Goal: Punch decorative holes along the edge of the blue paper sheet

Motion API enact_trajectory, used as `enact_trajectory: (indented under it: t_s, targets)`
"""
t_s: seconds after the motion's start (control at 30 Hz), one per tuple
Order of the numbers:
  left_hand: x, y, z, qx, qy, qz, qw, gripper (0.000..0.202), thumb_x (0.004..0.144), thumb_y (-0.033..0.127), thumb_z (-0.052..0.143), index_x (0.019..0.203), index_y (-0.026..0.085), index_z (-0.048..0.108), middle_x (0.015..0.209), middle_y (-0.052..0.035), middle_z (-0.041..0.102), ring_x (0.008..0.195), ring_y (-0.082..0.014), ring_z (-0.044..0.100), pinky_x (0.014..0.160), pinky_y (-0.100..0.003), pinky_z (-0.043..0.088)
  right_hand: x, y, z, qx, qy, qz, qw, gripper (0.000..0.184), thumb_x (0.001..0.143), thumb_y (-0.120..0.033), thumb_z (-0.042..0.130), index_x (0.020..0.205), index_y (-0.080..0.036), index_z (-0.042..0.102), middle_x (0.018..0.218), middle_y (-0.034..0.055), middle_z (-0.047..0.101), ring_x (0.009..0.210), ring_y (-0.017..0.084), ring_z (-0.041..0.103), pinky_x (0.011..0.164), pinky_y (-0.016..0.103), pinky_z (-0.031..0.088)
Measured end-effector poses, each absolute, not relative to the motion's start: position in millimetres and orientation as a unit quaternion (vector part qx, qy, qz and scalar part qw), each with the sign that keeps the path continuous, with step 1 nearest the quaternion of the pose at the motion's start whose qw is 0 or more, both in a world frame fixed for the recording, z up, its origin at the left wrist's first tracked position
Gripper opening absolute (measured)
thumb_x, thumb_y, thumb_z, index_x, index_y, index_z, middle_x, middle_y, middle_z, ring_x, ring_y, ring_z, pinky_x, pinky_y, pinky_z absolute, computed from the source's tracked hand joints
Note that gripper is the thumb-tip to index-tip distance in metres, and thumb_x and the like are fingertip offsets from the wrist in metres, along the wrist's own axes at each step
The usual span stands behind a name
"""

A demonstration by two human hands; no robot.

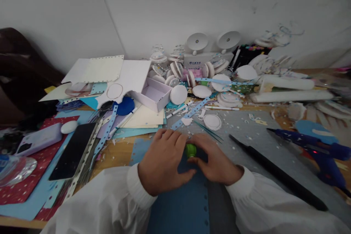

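Note:
Both my hands meet near the front middle of the table over a blue sheet of paper (181, 204) with a row of punched holes along its right edge. My left hand (163, 161) lies on the sheet with its fingers curled and pressed together. My right hand (212, 161) is closed around a small green object (191, 150), whose top shows between the two hands; what it is I cannot make out. White sleeves cover both my forearms.
A grey mat (255, 135) lies under the work. A long black ruler (276, 172) and a blue glue gun (315, 150) lie to the right. A black phone (74, 150), paper strips and red paper lie left. White discs, an open box (155, 95) and paper scraps crowd the back.

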State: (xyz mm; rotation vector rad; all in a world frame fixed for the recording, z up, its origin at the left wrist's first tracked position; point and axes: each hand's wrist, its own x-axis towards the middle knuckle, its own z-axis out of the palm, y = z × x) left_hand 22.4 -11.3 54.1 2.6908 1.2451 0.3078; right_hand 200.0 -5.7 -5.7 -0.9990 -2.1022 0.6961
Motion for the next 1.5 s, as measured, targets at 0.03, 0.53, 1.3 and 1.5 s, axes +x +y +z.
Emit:
enact_trajectory:
  t_s: [0.03, 0.53, 1.3, 1.5]
  targets:
    - [23.6, -8.8, 53.4, 0.903, 0.413, 0.092, 0.07, 0.051, 0.068, 0.048, 0.067, 0.105, 0.015, 0.053, 0.102, -0.0114, 0.061, 0.098, -0.0306, 0.053, 0.089, -0.047, 0.036, 199.5, -5.9, -6.1, -0.383, -0.812, 0.267, 0.349, 0.028, 0.074, -0.014, 0.059, 0.102, -0.02, 0.055, 0.097, 0.0094, 0.062, 0.092, 0.026, 0.055, 0.082, 0.043, 0.044]
    - [29.5, 14.5, 36.5, 0.916, 0.386, 0.067, 0.091, 0.042, 0.06, 0.057, 0.068, 0.07, 0.017, 0.062, 0.069, -0.0043, 0.067, 0.073, -0.0252, 0.064, 0.077, -0.04, 0.039, 196.9, -8.1, -5.7, -0.357, -0.832, 0.255, 0.34, 0.032, 0.07, -0.011, 0.055, 0.101, -0.019, 0.053, 0.097, 0.0101, 0.062, 0.098, 0.028, 0.056, 0.096, 0.051, 0.036]
    - [19.5, 9.0, 20.8, 0.914, 0.393, 0.094, 0.04, 0.043, 0.068, 0.057, 0.065, 0.075, 0.015, 0.059, 0.075, -0.0055, 0.065, 0.077, -0.0239, 0.06, 0.077, -0.04, 0.038, 191.1, -5.0, -15.3, -0.362, -0.849, 0.202, 0.328, 0.025, 0.073, -0.012, 0.058, 0.096, -0.018, 0.05, 0.091, 0.0085, 0.058, 0.091, 0.025, 0.052, 0.098, 0.055, 0.032]
    - [5.4, 4.4, 16.6, 0.913, 0.391, 0.112, 0.031, 0.035, 0.075, 0.048, 0.063, 0.086, 0.015, 0.058, 0.084, -0.0054, 0.063, 0.081, -0.0241, 0.057, 0.079, -0.041, 0.036, 190.9, -4.6, -13.9, -0.359, -0.849, 0.189, 0.338, 0.027, 0.077, -0.021, 0.063, 0.102, -0.019, 0.053, 0.094, 0.0088, 0.059, 0.092, 0.026, 0.052, 0.089, 0.051, 0.04]
